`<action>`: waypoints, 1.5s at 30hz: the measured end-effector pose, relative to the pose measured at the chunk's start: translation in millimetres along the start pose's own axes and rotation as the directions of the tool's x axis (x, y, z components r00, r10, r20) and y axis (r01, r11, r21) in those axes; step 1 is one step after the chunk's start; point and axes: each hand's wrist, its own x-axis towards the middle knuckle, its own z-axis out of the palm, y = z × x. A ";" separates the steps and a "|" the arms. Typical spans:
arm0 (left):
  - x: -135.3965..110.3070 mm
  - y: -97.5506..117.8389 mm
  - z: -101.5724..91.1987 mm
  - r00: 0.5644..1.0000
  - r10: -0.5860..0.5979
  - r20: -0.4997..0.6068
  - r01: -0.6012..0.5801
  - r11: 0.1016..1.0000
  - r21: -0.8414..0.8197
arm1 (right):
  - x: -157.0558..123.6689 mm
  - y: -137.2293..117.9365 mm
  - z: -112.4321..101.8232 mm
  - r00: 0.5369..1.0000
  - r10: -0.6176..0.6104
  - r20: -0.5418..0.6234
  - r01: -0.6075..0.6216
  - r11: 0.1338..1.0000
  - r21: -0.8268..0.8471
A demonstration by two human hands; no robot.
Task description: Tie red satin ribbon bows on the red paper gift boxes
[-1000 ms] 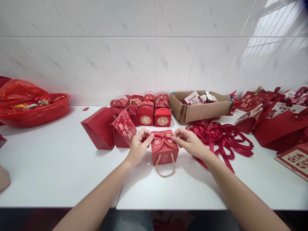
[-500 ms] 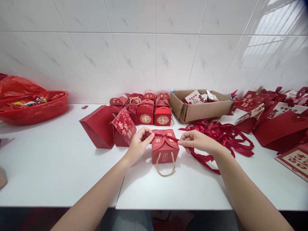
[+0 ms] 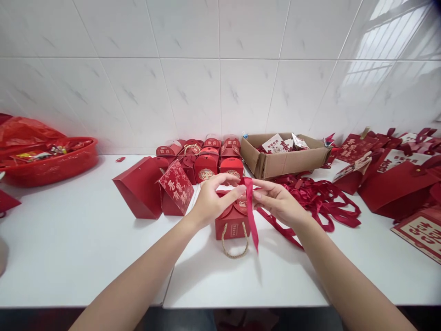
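Observation:
A small red gift box [image 3: 233,225] with a rope handle [image 3: 235,253] stands on the white table before me. Above its top, both hands meet at a dark pink ribbon [image 3: 251,220], one end of which hangs down over the box's right front. My left hand [image 3: 220,197] comes from the left, thumb and fingers closed on the ribbon. From the right, my right hand [image 3: 275,200] pinches the ribbon too, with its fingers bent. The hands hide most of the box's lid and whatever loop or knot lies there.
Several small red boxes [image 3: 206,168] stand behind, beside a cardboard box [image 3: 285,162] of cards. Loose ribbon [image 3: 324,202] lies heaped at right, near red bags [image 3: 396,188]. A taller red box [image 3: 139,188] stands left. A red basin [image 3: 51,170] sits far left.
My hands, apart at either side of the lid before, have come together above the box. A ribbon end now hangs down in front of it.

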 end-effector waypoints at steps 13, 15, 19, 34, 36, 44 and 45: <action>12.8 9.2 11.7 0.999 -0.049 0.016 0.051 0.993 -0.105 | 0.1 1.2 13.5 0.996 -0.047 -0.074 0.042 0.997 -0.066; 14.3 10.5 12.9 0.995 -0.093 0.048 0.099 0.985 -0.143 | -0.1 0.3 15.1 0.994 -0.057 -0.089 0.046 0.991 -0.128; 17.6 11.4 15.4 0.996 -0.086 0.040 0.090 0.987 -0.136 | 0.7 -0.3 17.1 0.994 -0.045 -0.095 0.030 0.988 -0.154; 11.5 0.6 -6.0 0.990 -0.059 -0.129 0.048 0.995 -0.086 | 11.7 -0.7 22.9 0.979 -0.041 -0.198 -0.018 0.958 -0.286; 4.6 -13.0 -13.6 0.976 -0.183 -0.122 0.181 0.983 -0.021 | 11.4 -1.9 23.3 0.978 -0.017 -0.209 -0.042 0.960 -0.276; -15.2 -49.5 -29.1 0.904 -0.426 0.041 0.400 0.876 0.268 | 22.9 -12.1 24.0 0.997 0.065 0.037 -0.044 0.909 -0.414; -13.9 -45.0 -32.2 0.920 -0.389 0.046 0.359 0.885 0.296 | 26.0 -13.8 25.9 0.997 0.083 0.006 -0.071 0.889 -0.453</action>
